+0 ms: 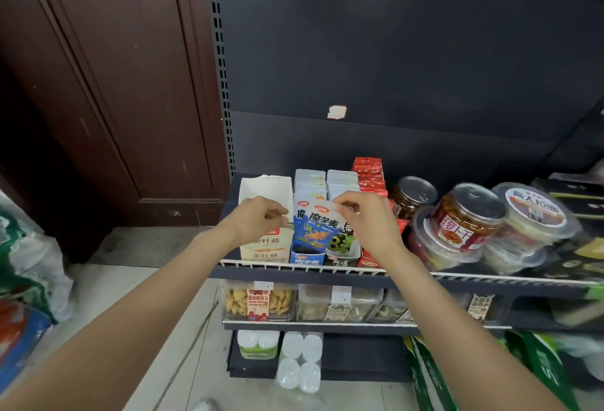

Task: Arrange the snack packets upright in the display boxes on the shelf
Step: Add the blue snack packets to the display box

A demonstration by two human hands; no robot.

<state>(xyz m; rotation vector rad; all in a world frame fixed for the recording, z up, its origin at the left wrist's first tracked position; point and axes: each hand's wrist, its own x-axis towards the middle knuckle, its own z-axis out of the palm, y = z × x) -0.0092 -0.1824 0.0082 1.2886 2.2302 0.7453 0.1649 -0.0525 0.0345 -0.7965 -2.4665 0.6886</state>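
A blue and white snack packet [318, 229] stands tilted at the front of the blue display box [307, 258] on the top shelf. My right hand [366, 221] pinches its upper right corner. My left hand [258, 217], fingers curled, is at the packet's upper left edge above the cream display box [266, 247]; its grip is hidden. Behind, more pale packets [310, 181] stand upright in rows. A dark green box [343, 247] and a red box [371, 181] of packets stand to the right.
Glass jars [467, 214] and clear lidded tubs [536, 214] crowd the shelf's right side. A white wire rail [294, 266] lines the shelf's front edge. Clear bins of snacks [260, 302] fill the shelf below. Bags lie on the floor at left.
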